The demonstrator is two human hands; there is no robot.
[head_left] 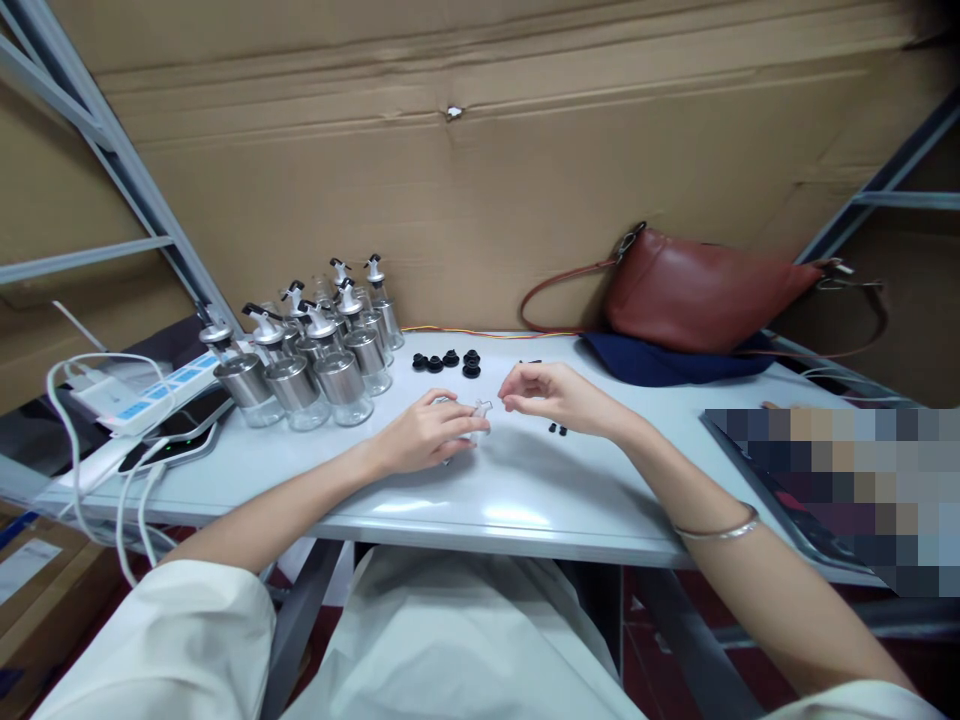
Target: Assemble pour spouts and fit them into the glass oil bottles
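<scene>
My left hand (433, 432) rests low over the white table, its fingers closed around a small silvery-white pourer spout (482, 410). The spout looks like the heads on the bottles, and my fingers partly cover it. Just right of it is my right hand (551, 396), thumb and fingertips pinched; whatever they may hold is too small to make out. Behind my hands lie several black stoppers (471, 364). Two tiny black pieces (557, 429) lie below my right hand. Several glass bottles with metal sleeves (343, 378) and pourer heads stand left of my left hand.
A white power strip (169, 390) with cables and a dark device (169, 450) occupy the left end. At the back right, a brown leather bag (705, 290) sits on dark blue cloth (660, 362). Cardboard (465, 200) walls the back. A blurred-out area covers the right end.
</scene>
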